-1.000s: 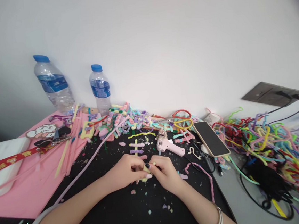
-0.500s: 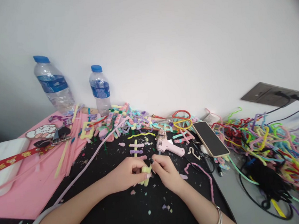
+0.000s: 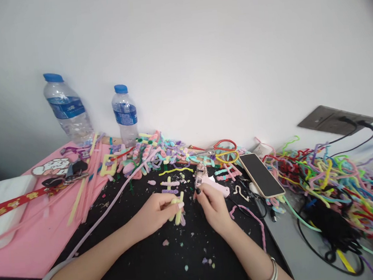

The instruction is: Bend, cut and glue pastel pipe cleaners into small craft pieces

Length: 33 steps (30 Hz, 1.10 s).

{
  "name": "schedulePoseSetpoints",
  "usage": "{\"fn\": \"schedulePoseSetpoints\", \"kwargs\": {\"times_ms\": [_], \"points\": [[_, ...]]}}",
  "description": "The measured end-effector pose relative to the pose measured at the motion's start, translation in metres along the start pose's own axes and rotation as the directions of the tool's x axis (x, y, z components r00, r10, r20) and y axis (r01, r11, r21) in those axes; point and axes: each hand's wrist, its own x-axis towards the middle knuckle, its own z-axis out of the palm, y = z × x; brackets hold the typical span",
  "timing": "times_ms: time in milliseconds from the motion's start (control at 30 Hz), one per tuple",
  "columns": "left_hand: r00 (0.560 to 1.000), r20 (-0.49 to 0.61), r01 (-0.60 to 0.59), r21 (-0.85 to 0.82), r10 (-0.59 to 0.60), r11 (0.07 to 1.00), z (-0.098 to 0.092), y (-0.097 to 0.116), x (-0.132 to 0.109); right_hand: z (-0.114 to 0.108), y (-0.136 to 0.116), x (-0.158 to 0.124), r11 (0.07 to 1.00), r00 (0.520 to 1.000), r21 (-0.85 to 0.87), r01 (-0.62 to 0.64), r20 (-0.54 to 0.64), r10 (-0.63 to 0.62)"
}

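My left hand [image 3: 164, 208] pinches a pale yellow fuzzy pipe cleaner piece [image 3: 179, 217], made of crossing strips, above the black mat [image 3: 144, 257]. To the right, my right hand [image 3: 214, 207] is closed, thumb and fingertips together; whatever it may hold is too small or hidden to make out. Just behind its fingers lies a pink hot glue gun [image 3: 221, 189], partly covered by that hand. Beyond my left hand, a yellow pipe cleaner strip [image 3: 168, 183] lies with pink and purple crosspieces on it.
Scissors [image 3: 225, 157] and a heap of cut pipe cleaners [image 3: 148, 150] lie along the wall. Two bottles [image 3: 125, 115] stand behind. At right are a phone [image 3: 263, 174], tangled pipe cleaners [image 3: 333, 170] and black cables [image 3: 331, 223]. Pink sheets [image 3: 17, 263] lie left.
My right hand has moved away from the yellow piece, right and slightly back, to the glue gun's near side. The yellow piece has tilted more upright in my left hand.
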Motion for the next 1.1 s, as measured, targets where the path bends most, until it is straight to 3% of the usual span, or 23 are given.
{"fn": "schedulePoseSetpoints", "kwargs": {"times_ms": [100,200,267,367,533,767,933,1100], "points": [[0.996,-0.08,0.026,-0.075,-0.032,0.997,-0.002,-0.001,0.001,-0.019,0.017,0.014,0.979,0.989,-0.201,-0.035,-0.149,0.005],[0.995,-0.101,0.007,-0.142,-0.022,0.99,-0.003,-0.002,0.003,-0.05,0.042,0.038,0.903,0.974,-0.427,-0.049,-0.221,-0.052],[0.995,-0.098,0.019,-0.168,-0.036,0.986,-0.002,-0.002,0.004,-0.071,0.059,0.058,0.767,0.982,-0.64,-0.04,-0.167,-0.087],[0.992,-0.106,0.043,-0.188,-0.064,0.981,0.0,-0.005,0.005,-0.094,0.08,0.087,0.701,0.99,-0.713,-0.028,-0.117,-0.08],[0.99,-0.129,0.03,-0.232,-0.061,0.972,0.0,-0.007,0.007,-0.1,0.101,0.117,0.603,0.997,-0.794,0.074,0.065,-0.037],[0.989,-0.143,0.001,-0.263,-0.04,0.965,-0.003,-0.002,0.008,-0.101,0.104,0.121,0.492,0.981,-0.852,0.18,0.194,-0.022],[0.972,-0.23,-0.076,-0.148,0.041,0.986,-0.004,-0.001,0.007,-0.107,0.091,0.118,0.427,0.987,-0.89,0.16,0.141,-0.077],[0.963,-0.27,-0.052,-0.136,0.013,0.989,-0.005,-0.007,0.009,-0.128,0.077,0.109,0.423,0.99,-0.903,0.071,0.013,-0.137]]}}
